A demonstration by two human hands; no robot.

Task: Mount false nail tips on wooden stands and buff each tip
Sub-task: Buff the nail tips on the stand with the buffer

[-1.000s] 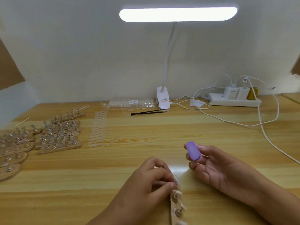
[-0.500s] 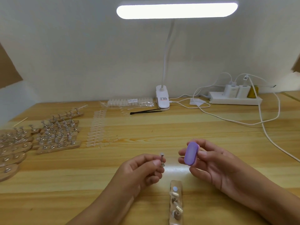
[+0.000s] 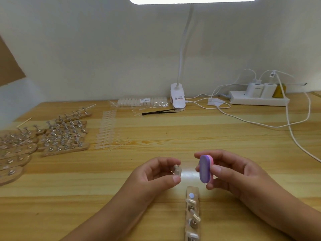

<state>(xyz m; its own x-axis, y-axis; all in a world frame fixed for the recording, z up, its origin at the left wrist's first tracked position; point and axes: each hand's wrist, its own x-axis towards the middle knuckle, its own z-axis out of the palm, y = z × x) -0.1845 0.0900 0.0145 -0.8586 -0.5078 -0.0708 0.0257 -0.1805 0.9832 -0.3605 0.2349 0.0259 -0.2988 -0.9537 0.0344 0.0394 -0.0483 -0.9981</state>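
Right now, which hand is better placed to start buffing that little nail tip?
The right hand: it grips the purple buffer just beside the nail tip. The left hand is busy pinching that tip, so it likely only steadies it.

One lamp point(image 3: 177, 100) is standing on the bench point(image 3: 225, 145). Right of it: one power strip point(image 3: 243, 102) carrying two chargers point(image 3: 254, 89). Left of it: one tweezers point(image 3: 159, 112) and one tip bag point(image 3: 142, 102) lying.

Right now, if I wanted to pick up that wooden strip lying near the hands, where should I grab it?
Probably pinch the wooden strip by its two long edges near the far end, from above. It lies flat, pointing away from the person; nail tips crowd its top, and only the far end is bare.
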